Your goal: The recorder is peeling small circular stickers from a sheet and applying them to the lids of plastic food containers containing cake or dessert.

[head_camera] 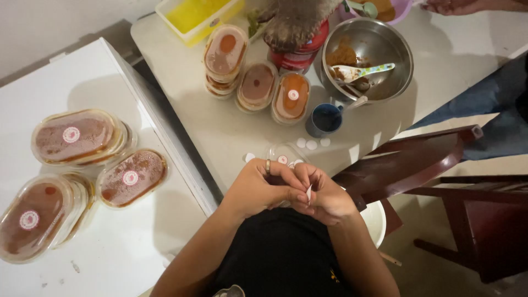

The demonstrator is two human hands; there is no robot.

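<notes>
At the lower centre of the frame, the left hand (258, 190) and right hand (324, 195) meet, fingertips pinching a small white round sticker (309, 193) between them. It looks paper-thin, limp and nearly weightless, tacky on one side, so it is best held by its very edge. More white stickers (312, 144) lie just above on the table (220, 126), near a blue cup (324, 119).

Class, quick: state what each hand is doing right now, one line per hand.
Left hand: closed, fingertips pinching a small white sticker.
Right hand: closed, pinching the same small white sticker.
</notes>
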